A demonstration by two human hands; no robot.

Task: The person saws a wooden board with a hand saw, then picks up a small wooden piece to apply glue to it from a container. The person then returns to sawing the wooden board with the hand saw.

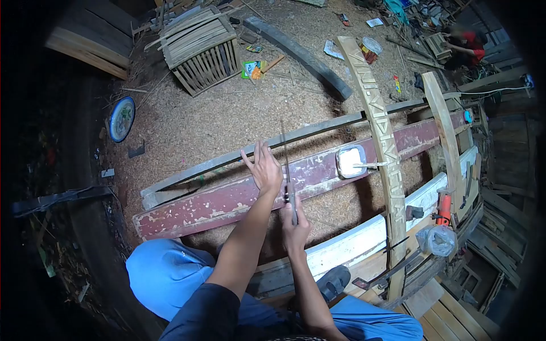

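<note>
My left hand [265, 170] is open, fingers stretched, over the red-painted plank [222, 203] with flaking paint. Whether it touches the wood I cannot tell. Beside it, my right hand [297, 226] is closed round the handle of a long thin-bladed tool [288, 165]. The blade points away from me, almost edge-on and slightly blurred, so its exact kind does not show. It crosses above the red plank toward a narrow timber [227, 159]. Further right on the plank stands a square tub of white material [351, 161], with a stick-like handle reaching out of it.
A curved board with carved shapes [380, 125] lies across the planks, near a plain curved board [441, 122]. An orange tool [444, 209] and a plastic bag [441, 241] are at right. A slatted crate [202, 54] stands behind. Another person [469, 48] is at far right.
</note>
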